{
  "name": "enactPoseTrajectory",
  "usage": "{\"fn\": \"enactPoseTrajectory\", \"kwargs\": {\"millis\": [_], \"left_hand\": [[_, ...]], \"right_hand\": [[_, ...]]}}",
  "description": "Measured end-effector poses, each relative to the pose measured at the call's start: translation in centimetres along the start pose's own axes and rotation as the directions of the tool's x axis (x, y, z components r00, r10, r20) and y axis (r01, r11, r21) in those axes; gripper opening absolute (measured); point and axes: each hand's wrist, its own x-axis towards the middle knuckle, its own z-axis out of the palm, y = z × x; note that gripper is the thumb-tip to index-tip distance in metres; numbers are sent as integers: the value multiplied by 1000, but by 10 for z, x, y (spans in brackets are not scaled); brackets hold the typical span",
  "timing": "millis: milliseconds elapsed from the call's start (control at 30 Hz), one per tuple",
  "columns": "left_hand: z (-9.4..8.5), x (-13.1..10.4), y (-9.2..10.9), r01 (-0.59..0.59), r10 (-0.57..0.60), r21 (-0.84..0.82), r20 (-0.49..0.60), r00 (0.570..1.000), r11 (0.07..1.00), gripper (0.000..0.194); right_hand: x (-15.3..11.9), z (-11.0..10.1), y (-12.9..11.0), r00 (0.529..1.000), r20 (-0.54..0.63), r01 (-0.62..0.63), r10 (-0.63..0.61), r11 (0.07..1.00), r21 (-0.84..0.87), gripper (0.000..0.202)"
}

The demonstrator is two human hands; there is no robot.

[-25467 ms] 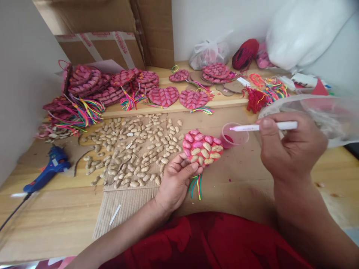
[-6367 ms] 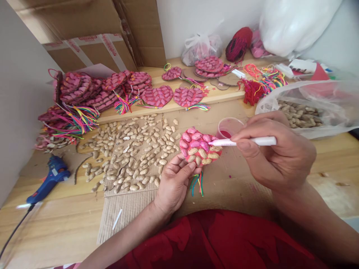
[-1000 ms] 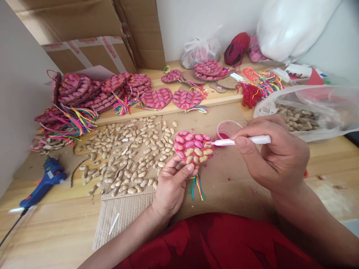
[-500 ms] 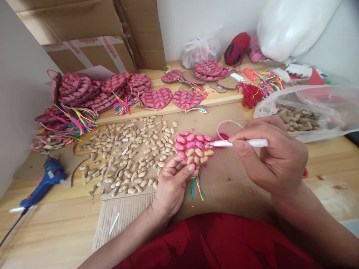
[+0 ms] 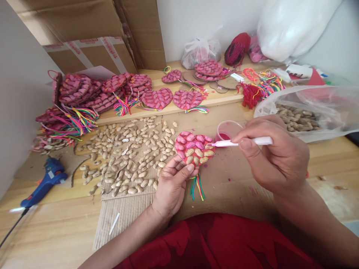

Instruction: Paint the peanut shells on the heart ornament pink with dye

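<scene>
My left hand pinches the lower edge of a red heart-shaped piece covered with peanuts. Its upper peanuts are pink, while those lower down keep their natural tan. A tassel of coloured cords hangs beneath it. Between the thumb and fingers of my right hand is a slim white paintbrush, its pink tip at the heart's right edge by a partly coloured peanut. Just behind the brush stands a clear plastic cup with pink paint inside.
Loose peanuts spread over cardboard left of the heart. A blue glue gun lies farther left. Finished pink peanut pieces line a raised wooden ledge behind. At right sits an open plastic bag of peanuts.
My right hand and the brush have shifted slightly to the right, drawing the tip back toward the heart's edge. My left hand and the heart stay almost still.
</scene>
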Motion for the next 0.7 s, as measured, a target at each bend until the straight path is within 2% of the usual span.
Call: {"fn": "enactPoseTrajectory", "kwargs": {"millis": [700], "left_hand": [[1, 1, 0, 1, -1, 7, -19, 1000, 1000, 19]], "right_hand": [[1, -1, -1, 1000, -10, -13, 13, 1000, 7, 9]]}}
